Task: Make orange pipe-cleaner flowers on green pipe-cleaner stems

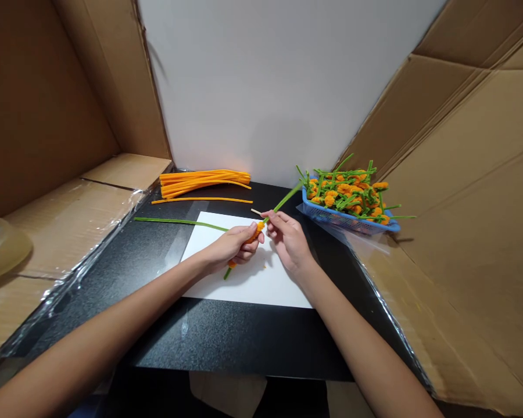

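My left hand (235,245) is closed around a coiled orange pipe cleaner (260,227). A short green end and a bit of orange stick out below that fist. Beside it, my right hand (289,237) pinches a green pipe cleaner (285,200) just above the orange coil. The green length slants up and away to the right. A thin pale stick (256,211) pokes out at the right fingertips; its other end is hidden. Another green length (174,220) runs leftward from behind my left hand. Both hands are over a white sheet (253,290).
Behind the sheet lies a bundle of orange pipe cleaners (200,183), with one loose strand (200,200) in front. A blue basket (344,219) of orange and green pieces stands at the right. A tape roll (9,249) sits far left. Cardboard walls (470,191) flank the black table (226,337).
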A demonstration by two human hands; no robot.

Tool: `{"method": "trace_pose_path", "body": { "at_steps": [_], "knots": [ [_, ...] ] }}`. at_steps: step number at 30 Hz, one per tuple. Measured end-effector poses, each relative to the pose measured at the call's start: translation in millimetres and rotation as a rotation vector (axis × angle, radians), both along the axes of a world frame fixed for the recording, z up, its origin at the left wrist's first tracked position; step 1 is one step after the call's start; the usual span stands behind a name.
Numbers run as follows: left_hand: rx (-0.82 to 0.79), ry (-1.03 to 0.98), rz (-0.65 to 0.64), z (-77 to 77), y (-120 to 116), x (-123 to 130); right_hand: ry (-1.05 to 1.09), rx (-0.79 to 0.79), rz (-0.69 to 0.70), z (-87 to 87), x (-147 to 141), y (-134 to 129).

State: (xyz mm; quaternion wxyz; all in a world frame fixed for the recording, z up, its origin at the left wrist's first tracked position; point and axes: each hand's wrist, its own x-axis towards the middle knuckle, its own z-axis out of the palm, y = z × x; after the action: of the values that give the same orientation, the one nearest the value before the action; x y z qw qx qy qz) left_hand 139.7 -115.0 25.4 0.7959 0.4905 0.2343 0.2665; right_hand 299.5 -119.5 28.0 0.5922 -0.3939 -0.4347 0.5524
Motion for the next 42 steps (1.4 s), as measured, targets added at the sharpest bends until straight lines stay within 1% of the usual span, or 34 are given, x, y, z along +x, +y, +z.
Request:
{"method": "trace_pose_path", "body": {
  "at_steps": [1, 3, 6, 9, 11, 15, 17, 18, 20, 23, 25, 27, 29, 31, 33, 35, 36, 39, 40, 42],
  "knots": [
    [-0.002, -0.001, -0.006, 0.2, 0, 0, 0.001, 0.0, -0.016, -0.3, 1, 0],
    [-0.007, 0.002, -0.014, 0.8, 0, 0, -0.015, -0.017, -0.005, -0.8, 2, 1],
    [-0.01, 0.008, 0.01, 1.8, 0, 1, -0.018, -0.024, 0.01, -0.1, 3, 2],
    [-0.013, 0.012, 0.039, 1.9, 1, 0, 0.017, -0.011, -0.065, 1.8, 5, 2],
    [-0.018, 0.012, 0.036, 1.5, 2, -1, 0.031, -0.018, -0.096, 1.7, 6, 2],
    [-0.018, 0.008, 0.021, 0.5, 1, -1, 0.033, -0.04, -0.06, -0.4, 2, 2],
    [0.001, 0.009, 0.04, -0.1, 2, -1, 0.049, -0.035, -0.074, 0.6, 2, 2],
    [0.027, 0.018, 0.059, -0.5, 4, -1, 0.065, -0.031, -0.102, 1.8, 4, 3],
    [0.109, 0.066, 0.104, -1.8, 8, -3, 0.11, -0.02, -0.201, 4.4, 12, 7],
    [0.209, 0.168, 0.193, -4.2, 18, -8, 0.155, -0.002, -0.411, 4.8, 32, 16],
    [0.207, 0.199, 0.273, -5.0, 23, -12, 0.13, 0.019, -0.558, 1.2, 47, 23],
    [0.172, 0.196, 0.347, -4.1, 26, -15, 0.033, 0.058, -0.679, -3.8, 59, 28],
    [0.111, 0.159, 0.394, -1.2, 28, -18, -0.145, 0.112, -0.745, -7.8, 65, 29],
    [0.031, 0.084, 0.445, 3.4, 30, -20, -0.379, 0.161, -0.751, -9.1, 65, 28],
    [-0.042, 0.008, 0.495, 8.7, 33, -25, -0.62, 0.199, -0.728, -7.7, 61, 24],
    [-0.077, -0.036, 0.512, 13.6, 37, -31, -0.821, 0.241, -0.714, -5.2, 57, 19],
    [-0.081, -0.045, 0.497, 15.6, 39, -36, -0.897, 0.261, -0.713, -4.1, 56, 18],
    [-0.065, -0.049, 0.426, 17.9, 45, -47, -1.024, 0.269, -0.702, -2.6, 55, 15],
    [-0.064, -0.05, 0.423, 17.3, 47, -50, -1.039, 0.255, -0.691, -2.7, 56, 15],
    [-0.071, -0.065, 0.464, 14.0, 48, -49, -1.048, 0.225, -0.651, -3.6, 56, 15]
  ]
}}
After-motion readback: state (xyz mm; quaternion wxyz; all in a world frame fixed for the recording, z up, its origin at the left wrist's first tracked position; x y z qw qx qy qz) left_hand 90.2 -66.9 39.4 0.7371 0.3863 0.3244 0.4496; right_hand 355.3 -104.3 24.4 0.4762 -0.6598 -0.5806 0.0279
